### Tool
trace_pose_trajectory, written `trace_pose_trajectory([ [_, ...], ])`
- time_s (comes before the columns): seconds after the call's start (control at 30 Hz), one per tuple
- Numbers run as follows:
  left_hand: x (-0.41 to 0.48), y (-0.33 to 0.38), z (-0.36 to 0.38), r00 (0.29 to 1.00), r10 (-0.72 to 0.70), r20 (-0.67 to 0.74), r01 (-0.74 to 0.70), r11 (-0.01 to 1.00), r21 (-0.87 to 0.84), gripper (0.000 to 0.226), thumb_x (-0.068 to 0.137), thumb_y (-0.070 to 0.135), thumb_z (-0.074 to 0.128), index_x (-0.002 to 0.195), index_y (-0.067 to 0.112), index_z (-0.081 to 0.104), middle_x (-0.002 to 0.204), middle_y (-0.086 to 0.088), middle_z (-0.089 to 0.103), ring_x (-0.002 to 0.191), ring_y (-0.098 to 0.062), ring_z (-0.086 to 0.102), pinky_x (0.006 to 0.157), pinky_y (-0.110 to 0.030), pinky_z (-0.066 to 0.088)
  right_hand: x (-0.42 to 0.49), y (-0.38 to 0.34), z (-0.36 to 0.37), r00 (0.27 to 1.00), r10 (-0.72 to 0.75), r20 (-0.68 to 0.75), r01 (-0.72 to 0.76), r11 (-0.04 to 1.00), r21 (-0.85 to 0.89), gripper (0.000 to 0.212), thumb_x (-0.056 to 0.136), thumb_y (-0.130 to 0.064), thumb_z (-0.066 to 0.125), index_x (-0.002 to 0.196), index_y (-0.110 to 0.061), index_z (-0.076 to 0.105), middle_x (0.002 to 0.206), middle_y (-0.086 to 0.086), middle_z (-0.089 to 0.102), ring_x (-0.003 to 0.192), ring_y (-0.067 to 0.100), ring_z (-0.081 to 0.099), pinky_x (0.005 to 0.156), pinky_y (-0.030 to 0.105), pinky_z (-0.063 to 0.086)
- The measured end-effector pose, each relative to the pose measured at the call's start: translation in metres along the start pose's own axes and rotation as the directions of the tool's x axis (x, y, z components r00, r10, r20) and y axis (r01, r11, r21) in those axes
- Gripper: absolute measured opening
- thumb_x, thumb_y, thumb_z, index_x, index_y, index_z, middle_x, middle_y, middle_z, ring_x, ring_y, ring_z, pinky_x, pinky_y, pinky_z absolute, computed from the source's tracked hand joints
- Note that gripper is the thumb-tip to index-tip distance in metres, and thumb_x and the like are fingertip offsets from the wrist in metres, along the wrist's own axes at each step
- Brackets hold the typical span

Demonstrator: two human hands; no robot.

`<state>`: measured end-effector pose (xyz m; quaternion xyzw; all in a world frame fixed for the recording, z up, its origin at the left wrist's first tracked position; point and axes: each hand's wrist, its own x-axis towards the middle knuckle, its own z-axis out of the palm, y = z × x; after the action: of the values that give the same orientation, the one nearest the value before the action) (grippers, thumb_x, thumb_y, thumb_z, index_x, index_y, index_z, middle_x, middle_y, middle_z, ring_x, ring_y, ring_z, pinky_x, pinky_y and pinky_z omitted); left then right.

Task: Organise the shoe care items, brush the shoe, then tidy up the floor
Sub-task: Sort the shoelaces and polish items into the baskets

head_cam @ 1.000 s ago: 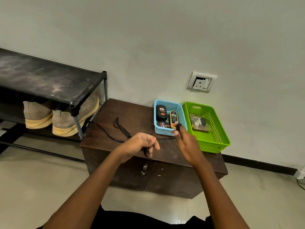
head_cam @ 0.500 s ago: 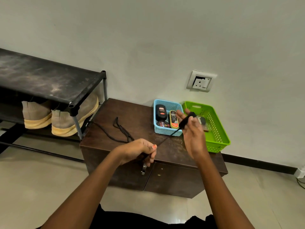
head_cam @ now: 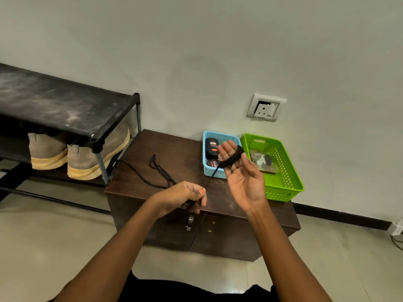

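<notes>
Comparison with the frame half a second earlier showed the right hand [head_cam: 242, 177] turned from back-up to palm-up, with more black shoelace [head_cam: 231, 159] wound round its fingers. The left hand [head_cam: 185, 196] had barely shifted.

The lace's taut stretch ran diagonally from the left hand, at the near edge of the dark brown wooden cabinet [head_cam: 181, 153], up and away to the right hand. Its slack tail trailed across the cabinet top toward the black metal shoe rack [head_cam: 65, 107].

The right hand was raised above the cabinet, palm facing the camera, fingers extended and loosely spread, several turns of lace looped across them. It stood in front of the blue plastic basket [head_cam: 218, 136], beside the green plastic basket [head_cam: 281, 171]. The left hand was clenched knuckles-up, pinching the lace between thumb and fingers.
</notes>
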<state>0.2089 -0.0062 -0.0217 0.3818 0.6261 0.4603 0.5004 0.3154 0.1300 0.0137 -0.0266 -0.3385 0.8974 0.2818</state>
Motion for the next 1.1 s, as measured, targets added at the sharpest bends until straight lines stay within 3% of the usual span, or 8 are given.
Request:
trace_pose_trajectory([
  [0.1,-0.002,-0.001,-0.004,1.0,-0.004,0.023,0.003,0.999,0.043,0.041,0.099,0.015,0.038,0.067,0.019,0.064,0.08,-0.008,0.062,0.072,-0.01,0.057,0.069,-0.024,0.04,0.001,0.005,-0.016,0.993,-0.101,-0.052,0.06,0.853,-0.519,0.035,0.097,-0.01,0.038,0.13,-0.001,0.045,0.119,0.006,0.064,0.113,0.01,0.059,0.096,0.02,0.047],
  [0.2,-0.005,0.005,-0.005,0.998,0.039,-0.043,-0.043,0.995,-0.087,0.038,0.1,0.016,0.037,0.071,0.011,0.06,0.071,-0.006,0.061,0.069,-0.011,0.059,0.072,-0.023,0.048,-0.007,0.012,-0.036,0.99,-0.019,0.138,0.136,-0.054,-0.989,0.027,0.099,-0.026,0.044,0.117,-0.009,0.055,0.097,-0.004,0.064,0.085,0.002,0.058,0.073,0.017,0.04],
  [0.27,-0.006,0.007,-0.007,0.985,0.053,-0.166,-0.08,0.983,-0.163,0.036,0.1,0.016,0.037,0.073,0.007,0.059,0.064,-0.004,0.057,0.062,-0.01,0.058,0.068,-0.019,0.049,-0.012,0.015,-0.035,0.967,0.184,0.174,0.216,-0.244,-0.945,0.032,0.099,-0.036,0.041,0.085,-0.014,0.059,0.07,-0.002,0.056,0.064,0.007,0.05,0.062,0.024,0.035],
  [0.33,-0.005,0.005,-0.011,0.954,0.007,-0.301,-0.056,0.986,-0.156,0.035,0.1,0.02,0.04,0.075,0.008,0.061,0.059,-0.001,0.053,0.055,-0.009,0.054,0.06,-0.016,0.047,-0.015,0.016,-0.024,0.951,0.282,0.127,0.17,-0.134,-0.976,0.047,0.098,-0.044,0.036,0.066,-0.018,0.06,0.053,-0.004,0.05,0.052,0.005,0.045,0.056,0.02,0.035],
  [0.47,-0.001,0.0,-0.011,0.909,-0.058,-0.413,0.009,0.993,-0.121,0.032,0.099,0.026,0.045,0.077,0.012,0.064,0.052,0.002,0.044,0.042,-0.005,0.041,0.048,-0.018,0.04,-0.011,0.014,0.0,0.959,0.282,-0.011,-0.163,0.522,-0.837,0.051,0.093,-0.043,0.037,0.061,-0.007,0.055,0.037,-0.01,0.029,0.035,0.008,0.027,0.044,0.018,0.033],
  [0.57,0.0,0.004,-0.005,0.94,-0.015,-0.341,-0.011,0.997,-0.077,0.027,0.1,0.023,0.043,0.085,0.013,0.063,0.05,0.003,0.041,0.037,-0.003,0.036,0.045,-0.018,0.038,-0.008,0.017,0.006,0.975,0.214,-0.061,-0.208,0.78,-0.591,0.045,0.092,-0.038,0.041,0.061,-0.007,0.049,0.035,-0.01,0.022,0.03,0.004,0.017,0.04,0.02,0.029],
  [0.9,0.001,0.001,-0.009,0.935,0.144,-0.324,-0.156,0.988,-0.012,0.041,0.098,0.032,0.041,0.067,0.012,0.059,0.05,0.008,0.054,0.05,-0.005,0.048,0.055,-0.018,0.042,-0.006,0.014,0.0,0.957,0.248,-0.147,-0.272,0.946,-0.176,0.038,0.087,-0.036,0.045,0.063,-0.009,0.059,0.035,-0.009,0.028,0.029,0.002,0.026,0.041,0.018,0.036],
  [1.1,0.0,-0.001,-0.006,0.968,0.128,-0.214,-0.142,0.988,-0.052,0.024,0.095,0.019,0.051,0.079,0.011,0.067,0.054,0.005,0.059,0.048,-0.007,0.052,0.049,-0.015,0.043,-0.003,0.025,0.002,0.991,0.136,-0.007,-0.136,0.985,-0.109,0.04,0.068,-0.024,0.077,0.1,-0.001,0.068,0.068,0.004,0.061,0.067,0.016,0.064,0.071,0.026,0.055],
])
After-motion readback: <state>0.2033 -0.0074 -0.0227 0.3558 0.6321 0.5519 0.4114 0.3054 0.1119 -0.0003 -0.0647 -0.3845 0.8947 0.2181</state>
